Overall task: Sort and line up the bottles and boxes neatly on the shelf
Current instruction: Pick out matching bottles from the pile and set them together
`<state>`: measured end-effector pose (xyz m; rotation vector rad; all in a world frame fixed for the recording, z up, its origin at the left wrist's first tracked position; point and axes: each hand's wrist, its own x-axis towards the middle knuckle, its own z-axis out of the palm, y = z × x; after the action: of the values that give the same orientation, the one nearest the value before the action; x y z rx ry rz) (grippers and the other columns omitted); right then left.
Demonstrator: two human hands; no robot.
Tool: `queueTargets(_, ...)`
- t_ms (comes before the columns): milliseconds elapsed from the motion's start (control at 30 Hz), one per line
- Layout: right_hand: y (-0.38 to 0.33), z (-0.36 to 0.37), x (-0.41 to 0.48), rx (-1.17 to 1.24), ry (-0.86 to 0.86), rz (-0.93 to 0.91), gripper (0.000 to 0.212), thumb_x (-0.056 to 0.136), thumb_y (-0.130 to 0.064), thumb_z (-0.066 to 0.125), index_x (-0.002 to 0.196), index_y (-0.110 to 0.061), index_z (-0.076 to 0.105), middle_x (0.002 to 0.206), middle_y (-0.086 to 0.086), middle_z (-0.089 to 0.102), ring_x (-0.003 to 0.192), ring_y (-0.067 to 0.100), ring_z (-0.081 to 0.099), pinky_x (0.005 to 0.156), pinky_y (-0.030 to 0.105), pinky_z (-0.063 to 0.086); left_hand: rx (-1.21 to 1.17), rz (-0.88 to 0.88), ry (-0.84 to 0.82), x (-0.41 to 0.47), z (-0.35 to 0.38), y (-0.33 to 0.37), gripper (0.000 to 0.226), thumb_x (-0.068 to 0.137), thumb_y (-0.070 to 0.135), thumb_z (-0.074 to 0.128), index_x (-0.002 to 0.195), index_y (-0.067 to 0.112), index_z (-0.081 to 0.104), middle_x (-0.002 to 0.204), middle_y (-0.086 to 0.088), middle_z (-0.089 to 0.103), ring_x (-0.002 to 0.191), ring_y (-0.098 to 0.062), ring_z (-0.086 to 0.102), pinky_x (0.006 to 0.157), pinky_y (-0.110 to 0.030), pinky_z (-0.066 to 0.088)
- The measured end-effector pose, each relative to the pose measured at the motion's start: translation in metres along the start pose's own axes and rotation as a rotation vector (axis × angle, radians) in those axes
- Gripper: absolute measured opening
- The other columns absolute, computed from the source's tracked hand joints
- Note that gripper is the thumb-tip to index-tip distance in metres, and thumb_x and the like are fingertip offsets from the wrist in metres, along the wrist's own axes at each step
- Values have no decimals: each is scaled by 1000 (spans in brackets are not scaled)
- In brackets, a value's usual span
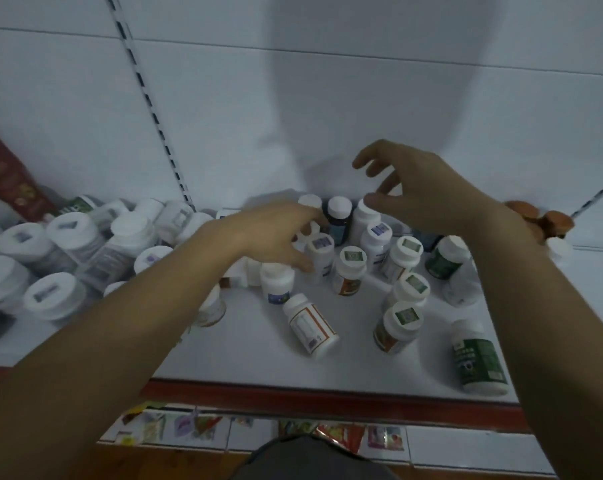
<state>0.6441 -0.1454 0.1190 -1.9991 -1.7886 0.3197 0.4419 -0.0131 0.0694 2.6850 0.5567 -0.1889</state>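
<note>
Toward the back edge of the shelf (258, 358), the left hand (276, 237) curls its fingers against an upright white bottle (320, 258), grip unclear, while the right hand (421, 192), fingers spread and empty, hovers just above the back-row bottles (340, 206).

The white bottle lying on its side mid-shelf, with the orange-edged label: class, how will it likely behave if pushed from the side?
The lying bottle is round-bodied, so it would probably roll, perhaps toward the front edge of the shelf. Its smooth plastic may slip in a loose grip. It looks rigid and unlikely to dent.
</note>
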Motion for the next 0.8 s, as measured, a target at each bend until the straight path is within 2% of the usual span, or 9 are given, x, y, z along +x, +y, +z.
queueTargets(67,-11,12,14,-4,-25,-33,34,94,-23,67,126,-31,56,116,-4,60,90,3,66,70,14,44,-15,-6,97,-17,-16,-16,51,92,37,73,137,17,58,125,0,62,101,-12,60,80,-18,47)
queueTargets(133,-22,28,31,-24,-93,-66,32,94,-21,68,123,-29,58,116,-4,61,91,8,66,74,18,47,124,-106,190,-31,-30,-41,40,98,35,65,133,16,60,129,-4,63,103,-17,59,83,-25,45)
queueTargets(233,-40,57,69,-57,-199,-126,35,91,-19,71,122,-31,58,119,-2,61,95,17,65,85,32,52,320,-238,96,-54,-32,-65,42,97,38,62,135,21,56,130,-6,60,113,-26,57,90,-37,48)
queueTargets(333,-58,93,108,-163,-317,-173,44,88,-17,75,126,-27,55,120,5,61,95,22,62,88,38,52,383,-201,-57,-66,-15,-61,31,93,38,65,119,22,64,111,-1,65,101,-25,61,78,-36,51)
queueTargets(400,-69,118,120,-339,-480,-227,56,82,-22,81,128,-21,49,108,3,60,88,22,58,78,37,49,363,-181,-79,-67,-6,-57,18,92,33,65,101,18,65,87,3,62,82,-22,60,64,-34,48)
queueTargets(467,-74,139,124,-439,-572,-278,69,77,-24,86,129,-16,41,95,-1,54,85,21,58,69,31,40,320,-166,-41,-66,-3,-56,19,89,30,69,101,18,62,78,9,53,70,-14,51,59,-32,38)
queueTargets(567,-70,151,125,-471,-503,-353,71,80,-24,82,134,-13,38,99,3,54,93,24,60,74,32,42,277,-101,-10,-59,0,-51,39,80,34,79,112,24,61,87,11,60,74,-11,52,66,-32,46)
queueTargets(700,-59,134,126,-386,-465,-272,45,86,-30,73,111,-17,38,101,8,60,81,25,55,71,38,46,309,-88,-83,-49,23,-39,34,77,32,80,100,25,55,88,6,57,81,-17,58,69,-34,51)
queueTargets(800,-58,106,124,-430,-398,-254,32,96,-29,59,122,-20,42,102,9,55,82,27,54,73,41,46,310,-92,-37,-50,26,-44,34,79,36,77,108,26,61,100,2,65,92,-22,62,74,-36,54)
